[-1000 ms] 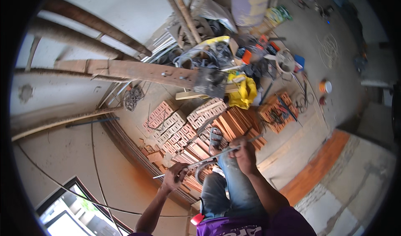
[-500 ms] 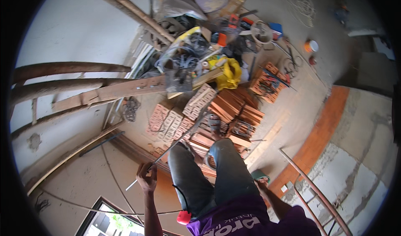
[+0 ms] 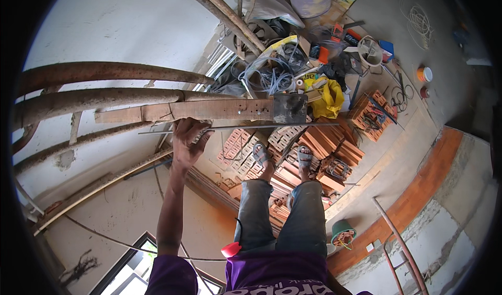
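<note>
My left hand point(image 3: 189, 138) is closed around a thin grey metal rod point(image 3: 272, 127), which lies nearly level across the view. The hand is right at the lower edge of a wooden plank point(image 3: 204, 110); whether its fingers touch the wood I cannot tell. Metal bolts or nails stick out of the plank, and a dark square plate point(image 3: 290, 108) sits at its right end. My right hand is out of sight. Below the rod, my sandalled feet point(image 3: 305, 156) are among stacked bricks point(image 3: 287, 137).
Rusty scaffold poles point(image 3: 110, 97) run along the white wall at the left. Beyond the bricks lie a yellow bag point(image 3: 328, 99), cables and boxes. A brick-coloured crate point(image 3: 372, 115) holds tools. A green bucket point(image 3: 343, 232) stands to the right, near a metal rail point(image 3: 400, 243).
My left hand has moved up and away to the plank, and the rod has swung from diagonal to nearly level. My right forearm has mostly left the view, which has shifted.
</note>
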`<action>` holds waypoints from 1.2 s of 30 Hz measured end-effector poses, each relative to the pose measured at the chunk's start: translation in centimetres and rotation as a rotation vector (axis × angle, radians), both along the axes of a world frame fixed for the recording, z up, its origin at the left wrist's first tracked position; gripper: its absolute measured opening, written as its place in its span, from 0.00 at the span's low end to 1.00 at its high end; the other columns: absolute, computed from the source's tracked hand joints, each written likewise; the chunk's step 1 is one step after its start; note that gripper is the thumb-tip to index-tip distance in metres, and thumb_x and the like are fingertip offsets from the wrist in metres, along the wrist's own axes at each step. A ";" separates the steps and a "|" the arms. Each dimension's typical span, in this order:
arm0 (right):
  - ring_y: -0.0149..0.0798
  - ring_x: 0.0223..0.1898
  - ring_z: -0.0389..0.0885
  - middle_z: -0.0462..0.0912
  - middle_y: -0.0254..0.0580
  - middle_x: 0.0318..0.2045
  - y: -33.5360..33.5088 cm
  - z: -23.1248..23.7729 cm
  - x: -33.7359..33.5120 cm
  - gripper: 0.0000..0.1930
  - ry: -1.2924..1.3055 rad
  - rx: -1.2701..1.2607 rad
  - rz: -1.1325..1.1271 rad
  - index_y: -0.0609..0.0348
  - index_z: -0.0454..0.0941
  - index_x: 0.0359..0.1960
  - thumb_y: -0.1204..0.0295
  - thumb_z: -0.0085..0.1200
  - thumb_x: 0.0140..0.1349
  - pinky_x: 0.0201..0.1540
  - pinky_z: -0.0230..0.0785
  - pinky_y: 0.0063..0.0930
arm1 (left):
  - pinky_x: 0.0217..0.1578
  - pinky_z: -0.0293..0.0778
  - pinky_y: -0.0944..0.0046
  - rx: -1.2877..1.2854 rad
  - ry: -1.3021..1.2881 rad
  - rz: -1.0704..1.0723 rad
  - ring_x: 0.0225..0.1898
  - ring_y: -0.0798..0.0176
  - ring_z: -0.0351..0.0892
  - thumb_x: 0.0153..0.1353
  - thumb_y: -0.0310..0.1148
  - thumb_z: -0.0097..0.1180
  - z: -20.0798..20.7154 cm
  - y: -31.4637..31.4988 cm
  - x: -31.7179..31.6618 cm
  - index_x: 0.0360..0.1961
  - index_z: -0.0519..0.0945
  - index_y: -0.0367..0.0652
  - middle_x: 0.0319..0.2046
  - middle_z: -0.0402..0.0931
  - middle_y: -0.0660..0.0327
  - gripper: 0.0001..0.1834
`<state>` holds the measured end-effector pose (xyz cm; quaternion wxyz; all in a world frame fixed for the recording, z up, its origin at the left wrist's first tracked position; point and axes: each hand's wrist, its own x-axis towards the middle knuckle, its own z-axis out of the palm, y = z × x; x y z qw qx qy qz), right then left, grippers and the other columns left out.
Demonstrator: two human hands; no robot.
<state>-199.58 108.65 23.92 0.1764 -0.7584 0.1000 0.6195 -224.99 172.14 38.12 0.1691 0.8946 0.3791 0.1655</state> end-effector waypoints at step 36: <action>0.34 0.27 0.78 0.77 0.38 0.26 -2.9 7.0 -1.9 0.11 -0.080 0.073 0.124 0.53 0.77 0.40 0.61 0.49 0.65 0.31 0.69 0.32 | 0.45 0.69 0.51 -0.060 -0.022 -0.036 0.43 0.46 0.74 0.56 0.21 0.58 -6.6 4.2 0.8 0.44 0.79 0.38 0.39 0.75 0.49 0.13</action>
